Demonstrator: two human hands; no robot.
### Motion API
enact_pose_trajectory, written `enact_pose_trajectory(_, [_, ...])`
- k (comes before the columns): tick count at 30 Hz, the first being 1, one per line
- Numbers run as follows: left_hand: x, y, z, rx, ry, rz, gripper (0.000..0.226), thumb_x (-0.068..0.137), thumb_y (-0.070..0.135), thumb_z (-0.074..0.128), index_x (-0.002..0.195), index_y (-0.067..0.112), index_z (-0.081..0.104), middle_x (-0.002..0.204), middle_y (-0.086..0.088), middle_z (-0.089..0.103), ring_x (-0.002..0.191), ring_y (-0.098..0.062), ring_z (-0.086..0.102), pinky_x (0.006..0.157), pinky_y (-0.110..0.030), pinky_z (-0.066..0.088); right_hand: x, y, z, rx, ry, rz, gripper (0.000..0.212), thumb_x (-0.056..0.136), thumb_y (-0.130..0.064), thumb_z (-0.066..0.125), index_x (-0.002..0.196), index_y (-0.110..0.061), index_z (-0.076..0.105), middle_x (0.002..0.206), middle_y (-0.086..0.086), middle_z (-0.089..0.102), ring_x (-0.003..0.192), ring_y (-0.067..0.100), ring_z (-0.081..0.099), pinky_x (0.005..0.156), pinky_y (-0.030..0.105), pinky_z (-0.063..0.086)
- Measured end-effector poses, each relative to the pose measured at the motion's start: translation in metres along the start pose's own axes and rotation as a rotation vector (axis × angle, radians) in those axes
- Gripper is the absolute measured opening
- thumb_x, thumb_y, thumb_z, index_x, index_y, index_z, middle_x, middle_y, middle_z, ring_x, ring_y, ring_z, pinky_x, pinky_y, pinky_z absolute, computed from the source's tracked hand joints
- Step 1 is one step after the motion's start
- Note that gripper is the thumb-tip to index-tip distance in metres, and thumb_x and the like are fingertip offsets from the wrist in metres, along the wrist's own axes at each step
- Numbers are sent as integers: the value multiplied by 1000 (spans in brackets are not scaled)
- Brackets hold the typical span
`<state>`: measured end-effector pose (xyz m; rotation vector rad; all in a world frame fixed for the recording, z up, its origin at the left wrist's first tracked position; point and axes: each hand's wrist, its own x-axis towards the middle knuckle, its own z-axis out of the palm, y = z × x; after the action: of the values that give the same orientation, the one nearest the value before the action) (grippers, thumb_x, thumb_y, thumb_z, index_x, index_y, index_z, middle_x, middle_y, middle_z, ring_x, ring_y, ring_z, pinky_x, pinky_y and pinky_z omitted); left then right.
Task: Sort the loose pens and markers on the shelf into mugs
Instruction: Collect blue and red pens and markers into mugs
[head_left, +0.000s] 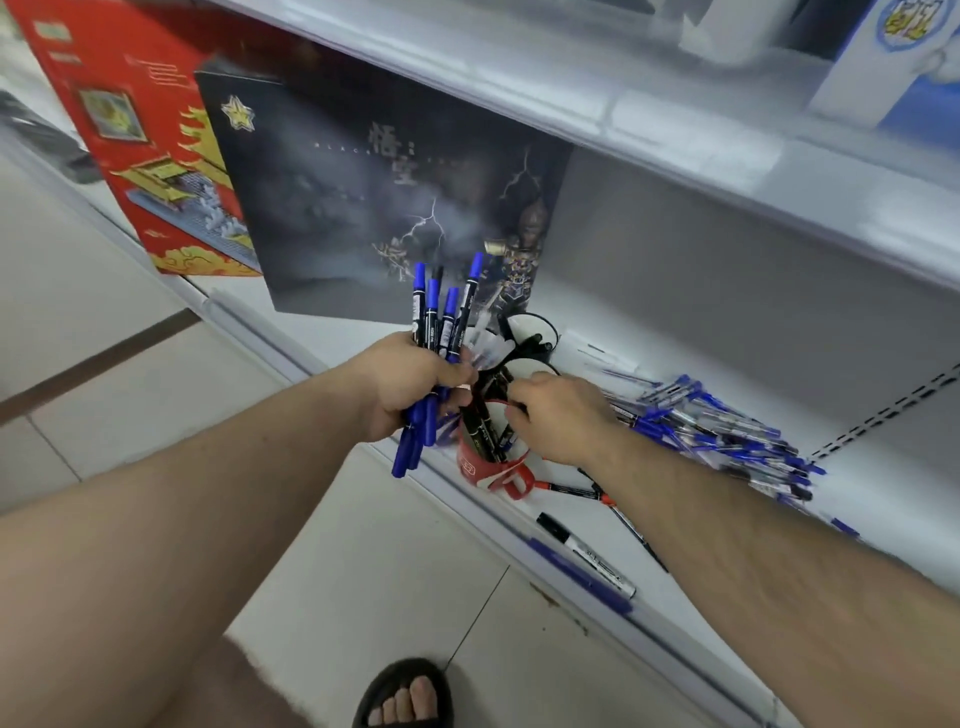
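- Blue-capped markers (434, 332) stand as a bunch in the left hand (410, 387), whose fingers are curled tight round them, just in front of the shelf's front edge.
- The right hand (558, 415) reaches over the red mug (480, 462) at the front edge of the shelf (701, 312); its fingers look pinched near the black markers (480, 426) standing in that mug, though blur hides whether they hold one.
- Behind the red mug sit two black-rimmed mugs (540, 332); one shows some dark pens, the other cannot be read.
- Sorting looks partly done: the red mug already carries markers and a handful is gathered.
- Much is left: a large pile of blue pens (727, 431) lies loose toward the right of the shelf, and a few orange-tipped pens (571, 488), a white-barrelled marker (584, 553) and a blue pen (576, 574) lie along the front edge.
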<state>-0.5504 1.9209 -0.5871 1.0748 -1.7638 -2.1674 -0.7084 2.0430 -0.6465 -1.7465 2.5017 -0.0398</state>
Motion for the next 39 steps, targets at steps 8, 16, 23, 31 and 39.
enact_pose_trajectory(8, [5,-1,-6,-95,87,-23,16,90,-6,59,91,9,61,79,-8,62,60,-17,60,48,-21,49,9,-7,27,-110,-118,-45,28,97,-32,41,117,-16,52,118,9,61,106,31,59,89,38,40])
enact_pose_trajectory(16, [1,0,1,-158,28,-40,16,92,-6,57,92,9,63,84,-7,69,67,-17,65,48,-18,48,16,-27,53,141,-191,189,40,102,-36,39,136,-16,34,134,11,48,118,32,51,99,47,40])
enact_pose_trajectory(23, [-3,6,7,-174,32,-30,17,94,-4,54,93,11,62,86,-6,68,68,-17,64,47,-20,47,23,-34,35,94,-298,259,36,95,-26,45,129,-17,37,113,9,65,97,33,63,85,46,51])
enact_pose_trajectory(31, [-4,6,5,-186,26,-29,17,94,-4,53,95,11,62,86,-6,69,69,-18,63,47,-20,48,15,-35,52,367,-323,302,73,96,-24,51,157,-21,12,155,7,32,132,31,46,104,40,46])
enact_pose_trajectory(39, [-11,11,25,-421,-162,-27,19,96,5,52,98,18,65,82,3,70,67,-12,65,65,-25,48,-69,-52,-13,1412,265,754,20,100,-25,52,105,-13,68,82,1,66,63,9,55,56,21,40])
